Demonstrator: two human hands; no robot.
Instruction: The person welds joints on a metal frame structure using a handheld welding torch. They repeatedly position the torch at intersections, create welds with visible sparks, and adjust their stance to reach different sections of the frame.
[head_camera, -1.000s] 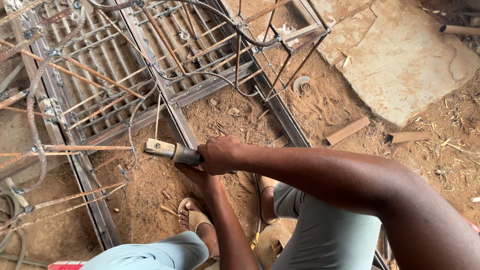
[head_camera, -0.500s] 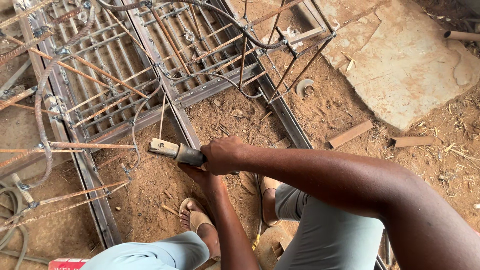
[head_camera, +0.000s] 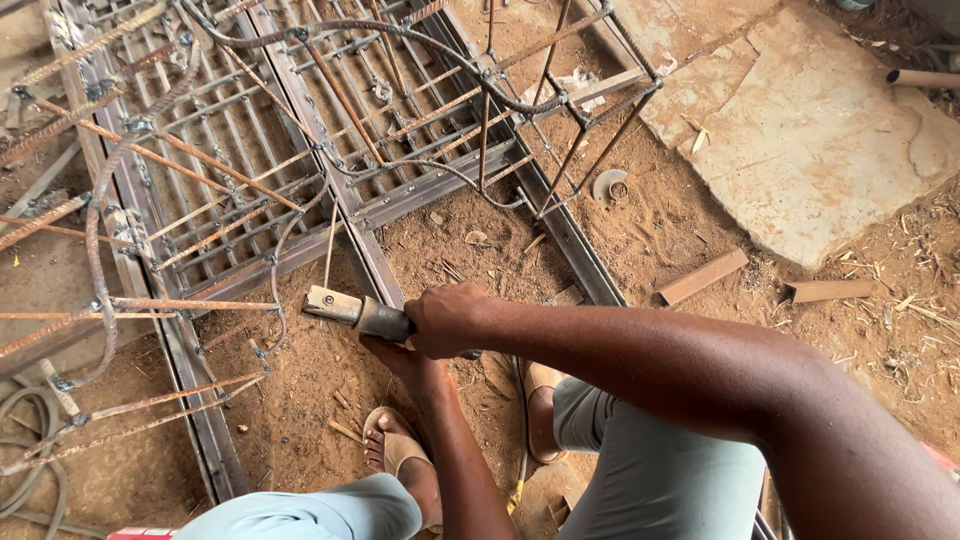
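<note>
My right hand (head_camera: 448, 318) is closed around the handle of a welding electrode holder (head_camera: 352, 312), whose jaw points left and clamps a thin rod (head_camera: 328, 250) that rises toward a flat steel gate frame (head_camera: 380, 210) lying on the dirt. My left hand (head_camera: 398, 356) sits just beneath the right one, under the handle, seemingly supporting it; its fingers are mostly hidden. A curved black cable (head_camera: 430, 40) runs over the gate's bars. My sandalled feet (head_camera: 395, 445) rest on the sandy ground below.
A rebar cage (head_camera: 560, 110) of rusty bars stands over the gate. More rusty rebar (head_camera: 130, 300) juts in from the left. A concrete slab (head_camera: 820, 140) lies at upper right, with wood offcuts (head_camera: 702, 276) and a round metal disc (head_camera: 608, 185) on the soil.
The view has shifted slightly; my hands and the holder stay in nearly the same pose, with the holder edging a little right relative to the gate frame.
</note>
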